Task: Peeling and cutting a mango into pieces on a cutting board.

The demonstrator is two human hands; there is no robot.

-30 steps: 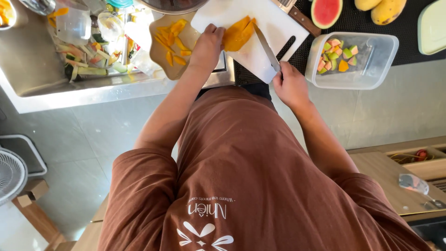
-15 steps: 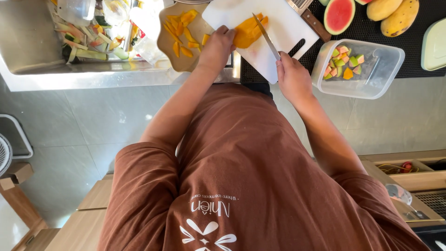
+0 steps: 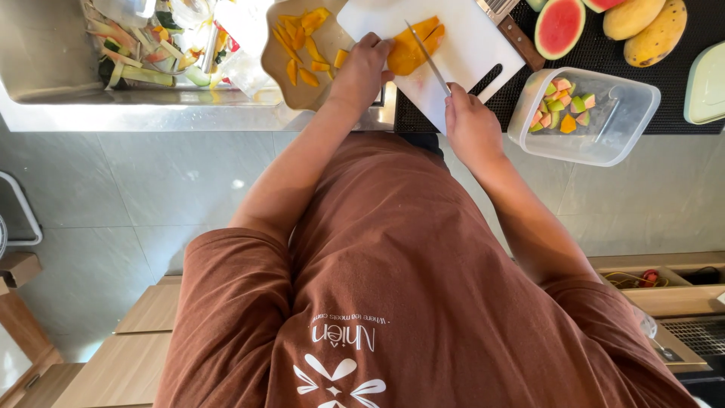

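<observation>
both hands work on the white plastic cutting board (image 3: 468, 53): the left hand (image 3: 362, 64) presses curled fingers onto the peeled orange mango piece (image 3: 415, 47), while the right hand (image 3: 470, 121) is clenched around the slim steel knife (image 3: 427, 57), blade on the mango.

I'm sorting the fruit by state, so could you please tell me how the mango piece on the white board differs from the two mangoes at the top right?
The mango piece is peeled, bare orange flesh; the whole mangoes keep their yellow skin. The piece lies on the white cutting board, steadied by the left hand under the knife that the right hand holds; the whole ones lie untouched on the black mat. Both are mango.
</observation>
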